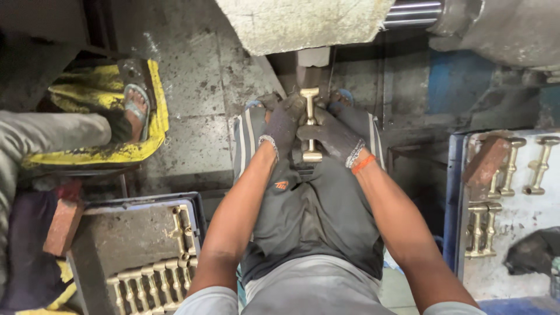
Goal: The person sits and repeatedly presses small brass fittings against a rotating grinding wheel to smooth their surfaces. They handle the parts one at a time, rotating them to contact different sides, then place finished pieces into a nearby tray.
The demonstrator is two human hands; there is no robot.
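No packages, signs or screens show. The one label-like mark is a small orange logo patch [281, 185] on the dark shorts, near the centre.

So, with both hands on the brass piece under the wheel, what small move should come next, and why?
Probably a slight push upward. The left hand and right hand, both gloved, grip the brass piece upright, its top end just below the grinding wheel. Whether it touches the narrow part above it I cannot tell. Finished-looking pieces lie in the left tray.

Grimy concrete floor [192, 76] under crates [134, 213] of brass parts [146, 286].
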